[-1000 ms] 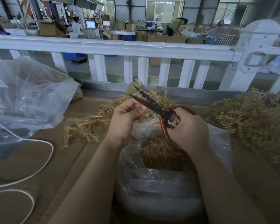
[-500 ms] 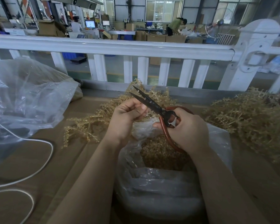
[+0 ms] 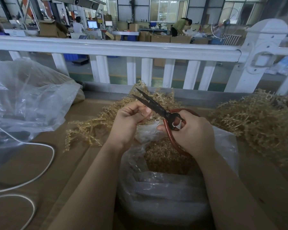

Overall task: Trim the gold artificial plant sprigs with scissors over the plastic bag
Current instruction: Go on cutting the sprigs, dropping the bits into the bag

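Almost nothing had moved since the picture from a second before: we saw both hands in the same spot over the bag, and the scissors' blades looked a tiny bit closer together, still apart at the tips. We counted two hands. Our left hand (image 3: 131,121) was curled, its fingers pinching something small by the blades, but we could not tell what it was. Our right hand (image 3: 192,131) was wrapped round the red handles of the one pair of scissors (image 3: 158,108), whose dark blades pointed up and to the left. Just under the hands sat one open plastic bag (image 3: 165,193) with many gold bits inside. We counted two more clumps of gold sprigs: one pile (image 3: 93,127) lay on the brown table (image 3: 40,163) just past the left hand, and a bigger heap (image 3: 256,120) lay to the right. A second, crumpled clear bag (image 3: 27,100) lay far left, with one white cord (image 3: 45,165) looping near it. One white fence (image 3: 123,48) ran across behind the table.
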Demonstrator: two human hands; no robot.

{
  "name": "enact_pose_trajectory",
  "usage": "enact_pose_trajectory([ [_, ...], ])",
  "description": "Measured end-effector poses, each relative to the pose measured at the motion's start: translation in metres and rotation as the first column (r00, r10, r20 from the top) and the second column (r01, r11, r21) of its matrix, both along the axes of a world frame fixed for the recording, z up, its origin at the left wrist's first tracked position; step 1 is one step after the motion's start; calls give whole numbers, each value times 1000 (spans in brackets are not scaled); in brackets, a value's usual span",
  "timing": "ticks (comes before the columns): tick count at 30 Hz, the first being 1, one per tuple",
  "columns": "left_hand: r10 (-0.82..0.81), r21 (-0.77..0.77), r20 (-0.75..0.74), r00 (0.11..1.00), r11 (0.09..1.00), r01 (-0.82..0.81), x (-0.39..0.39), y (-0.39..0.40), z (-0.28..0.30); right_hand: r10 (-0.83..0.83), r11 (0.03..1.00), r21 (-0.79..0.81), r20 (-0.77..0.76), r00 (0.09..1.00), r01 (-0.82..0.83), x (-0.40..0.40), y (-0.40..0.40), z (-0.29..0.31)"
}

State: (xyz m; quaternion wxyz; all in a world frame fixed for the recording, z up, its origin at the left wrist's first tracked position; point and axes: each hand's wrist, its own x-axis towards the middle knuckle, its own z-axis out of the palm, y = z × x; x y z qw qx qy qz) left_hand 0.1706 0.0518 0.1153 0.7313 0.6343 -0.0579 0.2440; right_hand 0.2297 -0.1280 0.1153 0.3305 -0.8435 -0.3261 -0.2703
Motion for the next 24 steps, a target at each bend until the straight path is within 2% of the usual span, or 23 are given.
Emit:
enact_pose_trajectory([
  [9, -1, -3, -10, 1000, 1000, 1, -2, -2, 4, 3, 1000, -1, -29, 1000, -3, 1, 1, -1],
  [16, 60, -132, -162, 985, 988, -82, -2, -5, 5, -44, 999, -10, -51, 998, 43, 2, 2, -3],
  [19, 68, -60, -200, 977, 995, -81, -1, -7, 5, -30, 999, 38, -119, 992, 35, 3, 4, -3],
  [21, 75, -13, -219, 973, 997, -80, -2, -7, 5, 16, 995, 103, -225, 974, 8, 2, 5, -1],
  [24, 43, -50, -231, 972, 997, -56, -3, -6, 6, 79, 981, 193, -380, 922, -5, 5, 5, 0],
])
